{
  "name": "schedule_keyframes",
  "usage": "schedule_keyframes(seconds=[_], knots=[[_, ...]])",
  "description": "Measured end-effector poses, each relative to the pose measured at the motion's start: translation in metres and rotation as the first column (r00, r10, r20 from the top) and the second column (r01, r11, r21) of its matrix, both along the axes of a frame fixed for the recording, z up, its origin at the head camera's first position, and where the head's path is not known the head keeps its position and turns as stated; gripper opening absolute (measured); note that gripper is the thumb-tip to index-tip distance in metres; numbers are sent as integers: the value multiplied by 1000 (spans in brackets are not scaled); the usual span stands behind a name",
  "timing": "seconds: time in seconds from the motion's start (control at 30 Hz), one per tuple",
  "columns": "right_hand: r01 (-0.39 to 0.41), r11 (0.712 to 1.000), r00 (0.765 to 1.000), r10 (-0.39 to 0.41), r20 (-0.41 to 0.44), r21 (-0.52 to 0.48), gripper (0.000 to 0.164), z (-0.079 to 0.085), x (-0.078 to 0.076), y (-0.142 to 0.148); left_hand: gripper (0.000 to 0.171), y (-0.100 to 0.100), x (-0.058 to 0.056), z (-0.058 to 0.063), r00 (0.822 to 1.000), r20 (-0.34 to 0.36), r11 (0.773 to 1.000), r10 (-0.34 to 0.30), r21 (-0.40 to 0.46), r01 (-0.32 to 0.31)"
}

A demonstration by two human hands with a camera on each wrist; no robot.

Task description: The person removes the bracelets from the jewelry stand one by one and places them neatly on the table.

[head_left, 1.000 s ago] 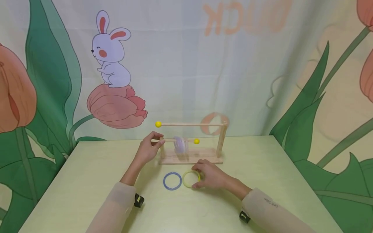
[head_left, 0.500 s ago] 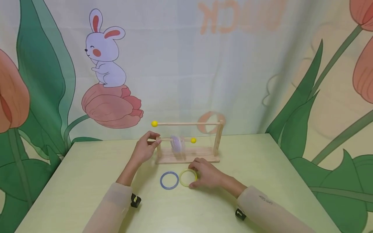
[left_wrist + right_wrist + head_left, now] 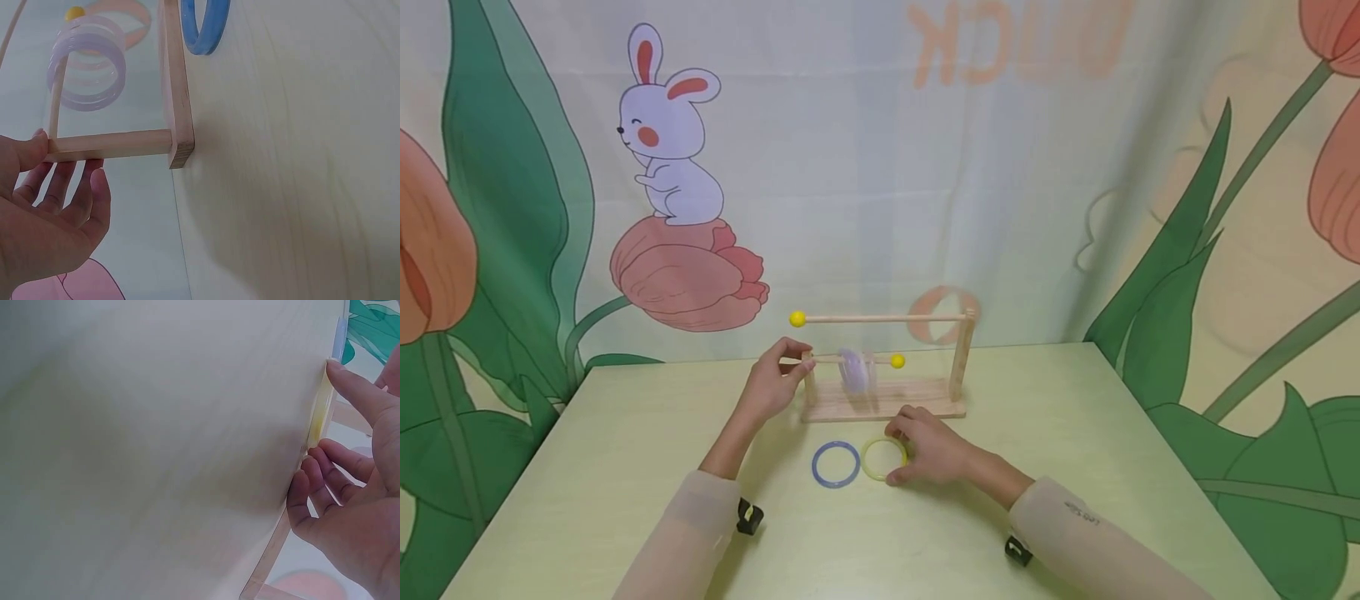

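A wooden stand (image 3: 880, 411) has two horizontal rods at different heights, each tipped with a yellow ball. My left hand (image 3: 772, 385) grips the top of its shorter left post (image 3: 112, 145), thumb on one side and fingers on the other. Several translucent purple and pinkish bangles (image 3: 853, 371) hang on the lower rod. In front of the stand, a yellow bangle (image 3: 867, 469) lies on the table, its right side between the thumb and fingers of my right hand (image 3: 934, 447). Just left of it lies a blue bangle (image 3: 836, 487).
The upper rod (image 3: 880, 318) runs left from the taller right post (image 3: 961, 362). The pale table (image 3: 1052, 433) reaches back to a curtain (image 3: 1030, 183) printed with a rabbit and tulips. Black wrist straps (image 3: 748, 517) show at both sleeves.
The whole head view has shifted slightly left. Both hands keep their places on the stand and at the yellow bangle.
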State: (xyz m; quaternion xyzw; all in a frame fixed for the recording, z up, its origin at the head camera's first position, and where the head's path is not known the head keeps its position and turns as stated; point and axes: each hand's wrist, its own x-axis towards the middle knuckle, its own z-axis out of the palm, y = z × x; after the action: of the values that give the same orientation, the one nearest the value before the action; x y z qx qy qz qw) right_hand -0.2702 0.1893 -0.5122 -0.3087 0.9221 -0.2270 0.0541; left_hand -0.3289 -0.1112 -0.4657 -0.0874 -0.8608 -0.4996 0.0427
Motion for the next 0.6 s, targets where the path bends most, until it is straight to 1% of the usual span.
schedule_keyframes(seconds=[0.1,0.33,0.47,0.6], knots=[[-3,1000,1000,3,2,-7,66,1,-1,1,34,0,-2,0,1000,-1,1000,0,2,0],[-5,1000,999,5,34,-3,69,3,0,0,30,-2,-2,-1,1000,-2,1000,-3,2,3],[3,1000,999,-2,40,-18,69,10,1,1,30,-2,-1,0,1000,-2,1000,-7,5,7],[25,997,999,-23,37,-74,62,20,0,4,32,-1,-1,0,1000,-12,1000,-14,4,14]])
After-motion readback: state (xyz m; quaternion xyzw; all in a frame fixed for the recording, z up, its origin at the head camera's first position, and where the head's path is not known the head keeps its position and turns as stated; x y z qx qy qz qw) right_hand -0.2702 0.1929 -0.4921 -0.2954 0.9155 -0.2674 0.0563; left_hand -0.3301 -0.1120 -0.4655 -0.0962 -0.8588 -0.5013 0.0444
